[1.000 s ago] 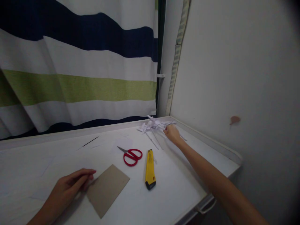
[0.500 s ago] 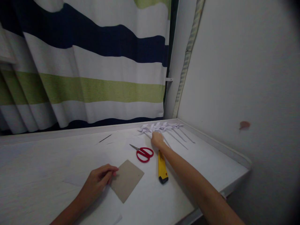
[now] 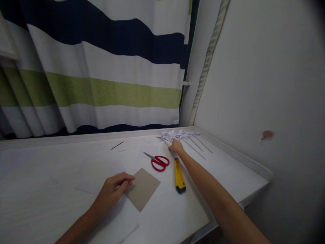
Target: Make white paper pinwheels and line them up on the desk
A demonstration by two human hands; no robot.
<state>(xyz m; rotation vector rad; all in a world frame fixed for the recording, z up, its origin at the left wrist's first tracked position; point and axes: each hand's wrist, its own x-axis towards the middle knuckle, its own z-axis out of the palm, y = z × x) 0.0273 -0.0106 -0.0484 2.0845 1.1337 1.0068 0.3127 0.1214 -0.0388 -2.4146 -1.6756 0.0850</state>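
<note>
My left hand (image 3: 118,185) rests by the left corner of a square of grey-brown cardboard (image 3: 143,189). Its fingers are curled and pressed together over that corner, and whether anything is between them is hidden. Stretched out to the far right, my right hand (image 3: 176,146) is closed among white folded-paper shapes on thin sticks (image 3: 194,144); one white stick meets its fingers. A yellow box cutter (image 3: 179,176) with a black end lies under my right wrist. Left of it are red-handled scissors (image 3: 159,163), slightly open.
A thin dark stick (image 3: 117,145) lies toward the back. Pale paper pieces (image 3: 87,188) are on the white table (image 3: 50,203). Low raised edges (image 3: 236,154) run along the back and right. A striped curtain (image 3: 114,96) hangs behind, and a white wall (image 3: 266,84) stands at right.
The view has tilted down slightly. My right hand has shifted a little to the right, and the leftmost paper shapes have moved right with it. My left hand has stayed by the cardboard.
</note>
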